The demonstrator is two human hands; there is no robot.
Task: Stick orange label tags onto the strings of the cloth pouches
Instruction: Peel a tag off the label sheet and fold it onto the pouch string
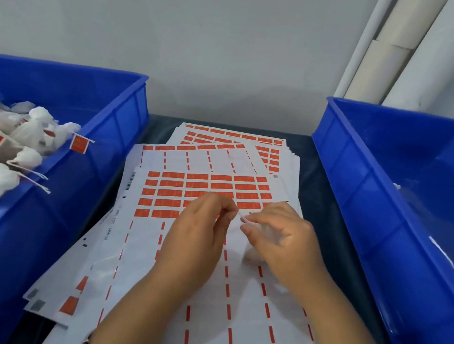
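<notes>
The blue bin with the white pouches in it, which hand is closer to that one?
Left. The left hand sits over the label sheets, on the side toward the pouch bin. The right hand is beside it, farther from that bin.

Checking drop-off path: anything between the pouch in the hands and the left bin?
Nothing visible. The hands, left and right, pinch the pouch string over the label sheets; only flat sheets lie between there and the left bin, which already holds tagged pouches.

Bare forearms [140, 313], no sleeves
</notes>
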